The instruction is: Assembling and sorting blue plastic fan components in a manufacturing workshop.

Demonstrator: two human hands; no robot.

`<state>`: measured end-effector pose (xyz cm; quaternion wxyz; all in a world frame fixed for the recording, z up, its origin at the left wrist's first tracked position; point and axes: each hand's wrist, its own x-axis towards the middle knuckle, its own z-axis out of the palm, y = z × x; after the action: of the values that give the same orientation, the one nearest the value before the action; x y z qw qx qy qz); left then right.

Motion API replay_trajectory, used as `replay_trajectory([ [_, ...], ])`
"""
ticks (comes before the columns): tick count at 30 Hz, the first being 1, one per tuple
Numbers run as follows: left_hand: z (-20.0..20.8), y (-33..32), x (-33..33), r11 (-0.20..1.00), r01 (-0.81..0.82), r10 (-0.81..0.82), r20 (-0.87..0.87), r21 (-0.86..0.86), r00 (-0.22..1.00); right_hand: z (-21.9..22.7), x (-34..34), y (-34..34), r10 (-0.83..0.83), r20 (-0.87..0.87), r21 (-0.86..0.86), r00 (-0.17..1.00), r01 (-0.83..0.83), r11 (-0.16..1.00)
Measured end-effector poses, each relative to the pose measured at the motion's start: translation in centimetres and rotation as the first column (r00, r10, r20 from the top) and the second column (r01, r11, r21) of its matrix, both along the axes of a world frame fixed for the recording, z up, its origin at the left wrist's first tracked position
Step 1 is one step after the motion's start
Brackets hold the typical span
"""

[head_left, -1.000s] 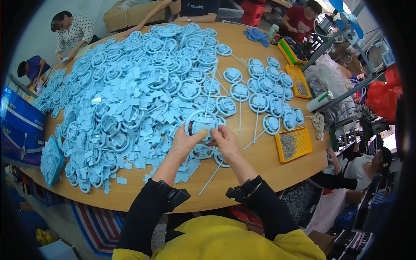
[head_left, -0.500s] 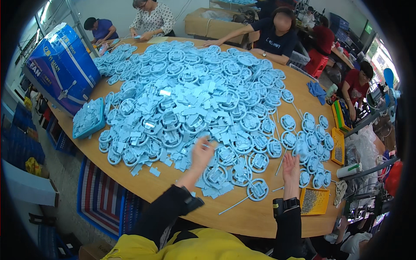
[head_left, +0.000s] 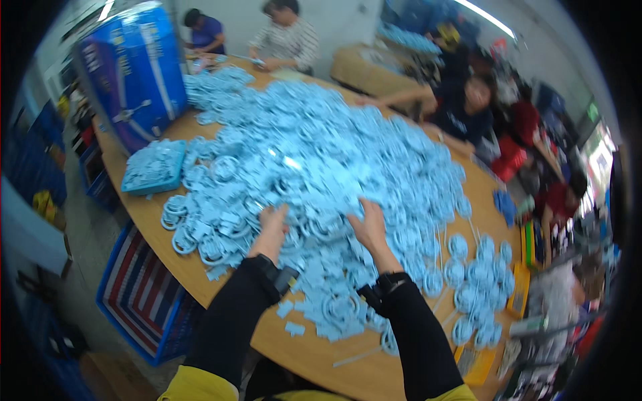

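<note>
Both my hands are at the near side of a large heap of light-blue plastic parts (head_left: 314, 154). The heap mixes ring-shaped pieces with small flat rectangular plates. My left hand (head_left: 271, 230) touches the heap, its thumb apart from the fingers. My right hand (head_left: 370, 228) faces it from the other side, thumb and fingers spread among the plates. Some fingertips are lost in the parts and blur, and neither hand visibly grips a piece. Between my forearms lies a smaller spread of plates and rings (head_left: 338, 307).
A light-blue basket (head_left: 154, 190) of plates and a blue carton (head_left: 137, 87) stand at the left. Assembled round parts (head_left: 475, 281) and a yellow tray (head_left: 476, 364) lie at the right. Several people sit around the wooden table (head_left: 304, 364); a striped bin (head_left: 144, 294) stands below.
My right hand has moved left from the round parts to the heap, where my left hand also lies, its fingers spread. The view has turned, shifting the scene.
</note>
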<state>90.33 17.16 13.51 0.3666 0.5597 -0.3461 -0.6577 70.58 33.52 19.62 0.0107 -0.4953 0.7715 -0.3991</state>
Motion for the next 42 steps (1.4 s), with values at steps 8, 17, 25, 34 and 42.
replay_trajectory([
  [8,4.6,5.2,-1.8,0.989,0.141,-0.14,-0.04,0.034,0.989,-2.6,1.3,2.2,-0.138,0.086,0.169,0.987,0.122,0.978],
  [17,3.9,7.0,2.4,0.959,0.282,-0.22,-0.552,0.03,0.805,12.0,1.3,-5.5,0.197,0.184,-0.259,0.963,-0.146,0.955],
  [25,4.3,11.9,4.0,0.899,0.427,-0.307,-0.55,0.102,0.777,0.9,7.5,3.8,-0.028,0.893,0.083,0.449,-0.104,0.991],
  [34,4.0,14.5,6.1,0.731,0.682,-0.551,-0.589,0.001,0.591,0.1,9.6,7.2,0.015,0.939,-0.037,0.343,0.058,0.998],
  [42,5.4,15.3,3.4,0.634,0.772,-0.673,-0.526,-0.048,0.52,3.2,11.7,12.4,-0.075,0.041,-0.247,0.996,0.083,0.966],
])
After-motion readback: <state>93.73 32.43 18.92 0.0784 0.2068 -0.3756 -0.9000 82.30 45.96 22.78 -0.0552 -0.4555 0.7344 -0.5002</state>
